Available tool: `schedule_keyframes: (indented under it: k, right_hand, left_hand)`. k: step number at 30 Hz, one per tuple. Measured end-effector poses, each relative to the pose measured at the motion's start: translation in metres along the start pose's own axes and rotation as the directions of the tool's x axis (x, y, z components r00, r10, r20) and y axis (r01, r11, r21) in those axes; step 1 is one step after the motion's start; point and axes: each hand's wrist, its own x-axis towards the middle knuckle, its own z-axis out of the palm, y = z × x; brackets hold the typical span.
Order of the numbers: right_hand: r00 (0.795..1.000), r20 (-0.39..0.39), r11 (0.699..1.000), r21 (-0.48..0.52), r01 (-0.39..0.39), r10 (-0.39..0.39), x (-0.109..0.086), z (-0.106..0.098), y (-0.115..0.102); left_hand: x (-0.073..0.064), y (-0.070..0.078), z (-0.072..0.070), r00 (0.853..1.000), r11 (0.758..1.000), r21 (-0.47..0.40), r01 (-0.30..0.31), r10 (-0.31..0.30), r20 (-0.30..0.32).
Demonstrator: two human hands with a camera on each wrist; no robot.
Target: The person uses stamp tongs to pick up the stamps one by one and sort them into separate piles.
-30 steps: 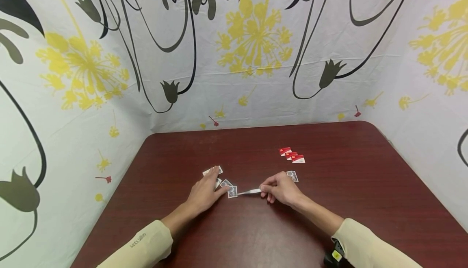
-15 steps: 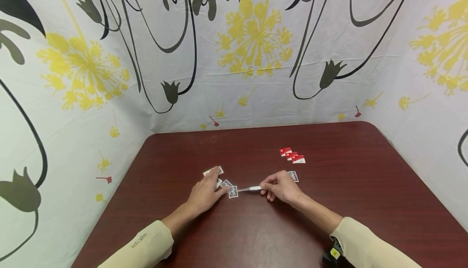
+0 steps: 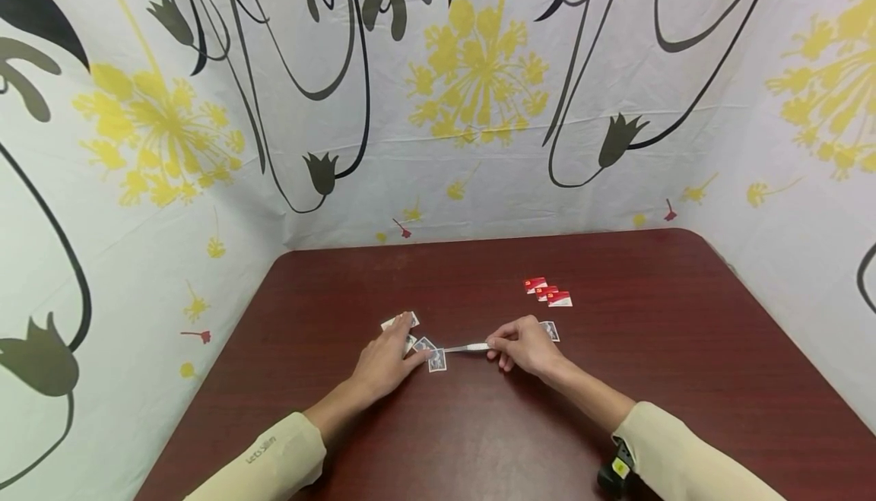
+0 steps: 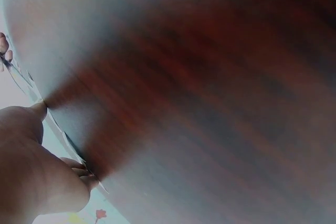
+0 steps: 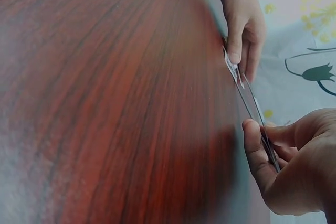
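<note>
My left hand (image 3: 385, 358) rests with extended fingers on several small grey-and-white stamp-like cards. Its fingertips lie on the upper card (image 3: 388, 323), and the thumb touches the lower ones. The lowest card (image 3: 437, 360) shows a grey picture inside a white border. From the right, my right hand (image 3: 525, 345) pinches a pair of silver tweezers (image 3: 472, 347). In the right wrist view the two prongs of the tweezers (image 5: 247, 98) stand apart, tips close to the cards under the left hand (image 5: 244, 30). Part of the card group is hidden beneath the left hand.
Three overlapping red-and-white cards (image 3: 547, 293) lie farther back on the dark red wooden table (image 3: 328, 280). Behind the right hand another grey card (image 3: 550, 331) is partly covered. A patterned cloth (image 3: 383, 106) hangs around the table's far and side edges.
The right hand has risen slightly in the head view, and the tweezers have swung to lie almost level, their tips near the lowest card's top edge. The left hand stays put.
</note>
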Motion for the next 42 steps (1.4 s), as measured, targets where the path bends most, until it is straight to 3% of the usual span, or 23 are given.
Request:
schedule_keyframes:
  k: [42]
  right_hand:
    - [0.999,-0.031,1.0,-0.007,0.027,-0.027,0.0067,0.0013,0.0039]
  left_hand:
    - [-0.001,0.0003,-0.0001,1.0,1.0,0.0,-0.005,0.005,-0.009]
